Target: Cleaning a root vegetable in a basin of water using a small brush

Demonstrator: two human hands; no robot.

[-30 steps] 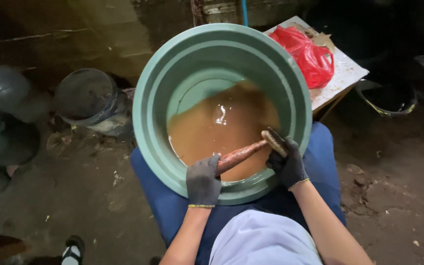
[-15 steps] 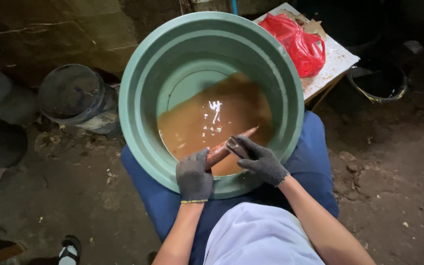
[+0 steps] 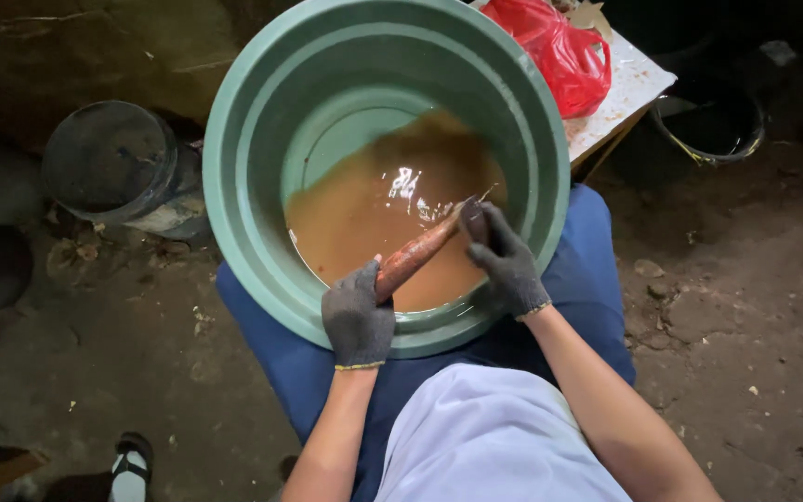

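A large green plastic basin [image 3: 234, 186] rests tilted on my lap, with muddy brown water [image 3: 374, 223] pooled in its near side. My left hand [image 3: 357, 316], in a dark grey knit glove, grips the thick end of a long orange-brown root, perhaps a carrot [image 3: 417, 253], just above the water. My right hand [image 3: 504, 256], gloved the same way, closes on the root's thin far end near the basin's right wall. The root slants up to the right between both hands.
A small white table [image 3: 620, 98] with a red plastic bag [image 3: 559, 46] stands behind the basin on the right. A dark bucket [image 3: 713, 125] sits on the dirt floor beside it. A grey round container [image 3: 109, 158] lies at the left. A sandalled foot [image 3: 130, 465] shows bottom left.
My right hand has slid from the middle of the root up to its thin tip. The root now slants more steeply. The view has shifted closer over the basin.
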